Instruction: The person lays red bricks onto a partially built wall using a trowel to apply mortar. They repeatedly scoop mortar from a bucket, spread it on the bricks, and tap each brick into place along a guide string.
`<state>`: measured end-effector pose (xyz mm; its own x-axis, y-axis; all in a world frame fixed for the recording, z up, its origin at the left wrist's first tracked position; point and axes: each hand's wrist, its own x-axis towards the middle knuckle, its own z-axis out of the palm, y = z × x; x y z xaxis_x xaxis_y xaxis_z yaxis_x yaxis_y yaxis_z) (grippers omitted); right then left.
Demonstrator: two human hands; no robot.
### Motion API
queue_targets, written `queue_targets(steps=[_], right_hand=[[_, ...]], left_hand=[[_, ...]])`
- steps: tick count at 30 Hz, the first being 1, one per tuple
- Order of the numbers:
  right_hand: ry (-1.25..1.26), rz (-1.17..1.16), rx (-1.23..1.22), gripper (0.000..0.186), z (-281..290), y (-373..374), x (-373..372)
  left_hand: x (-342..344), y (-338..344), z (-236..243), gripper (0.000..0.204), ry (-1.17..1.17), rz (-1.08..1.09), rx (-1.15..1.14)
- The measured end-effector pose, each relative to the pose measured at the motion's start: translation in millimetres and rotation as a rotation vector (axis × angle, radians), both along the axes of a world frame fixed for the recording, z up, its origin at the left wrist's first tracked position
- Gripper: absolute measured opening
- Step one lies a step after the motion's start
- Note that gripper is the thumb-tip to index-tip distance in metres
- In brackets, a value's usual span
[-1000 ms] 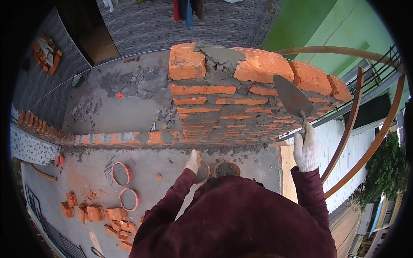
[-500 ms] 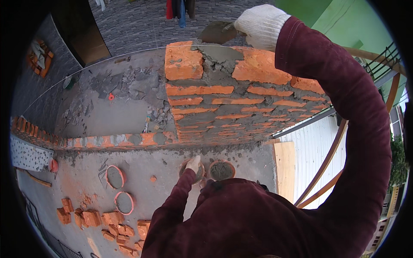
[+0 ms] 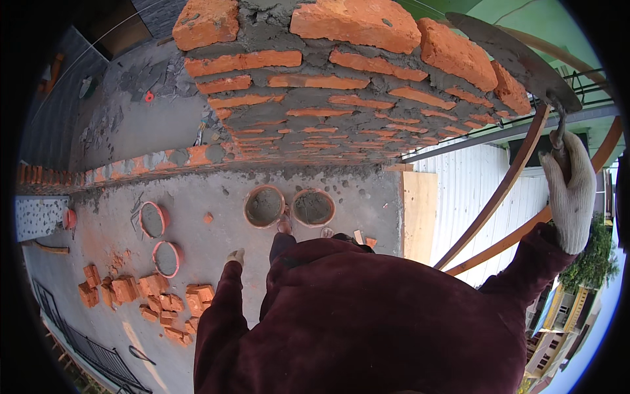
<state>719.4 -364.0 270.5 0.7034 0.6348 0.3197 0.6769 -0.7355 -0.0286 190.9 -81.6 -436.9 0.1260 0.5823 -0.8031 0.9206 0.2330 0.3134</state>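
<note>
My gloved right hand point(image 3: 569, 190) grips the handle of a trowel point(image 3: 505, 52), held at the right beside the end of the brick wall point(image 3: 354, 26); the blade reaches up past the top bricks. Gray mortar point(image 3: 262, 23) fills the joints and a gap in the top course. My gloved left hand point(image 3: 235, 257) hangs low beside my dark red sleeve and body, fingers loosely apart and holding nothing visible. Below the wall, two tubs of mortar point(image 3: 264, 206) stand on the concrete floor by my feet.
Two more pink tubs point(image 3: 153, 220) stand to the left, above loose broken bricks point(image 3: 154, 285). A low brick course point(image 3: 111, 174) runs leftward. At the right are curved wooden strips point(image 3: 499, 203), a metal rail point(image 3: 453, 143) and a plywood board point(image 3: 418, 210). A black railing point(image 3: 79, 341) lies lower left.
My right hand and trowel have come down from over the wall top to the far right. My left hand has left the tub and sits lower, further left. The wall now appears higher in view.
</note>
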Motion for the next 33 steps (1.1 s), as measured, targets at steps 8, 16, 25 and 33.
queue_targets(steps=[8,16,25,33], right_hand=[[0.791,0.03,-0.58,0.03,-337,-57,-8],[0.923,0.378,-0.869,0.03,-571,-6,-73],[0.501,0.542,-1.195,0.037,-809,232,-163],[0.436,0.446,-1.292,0.036,-954,341,-206]], left_hand=[[61,-163,92,0.069,-0.427,0.269,-0.266],[80,-237,123,0.084,-0.052,-0.47,-0.182],[-14,-201,-157,0.074,-0.232,0.532,-0.105],[29,20,-323,0.091,-0.262,0.45,0.153]])
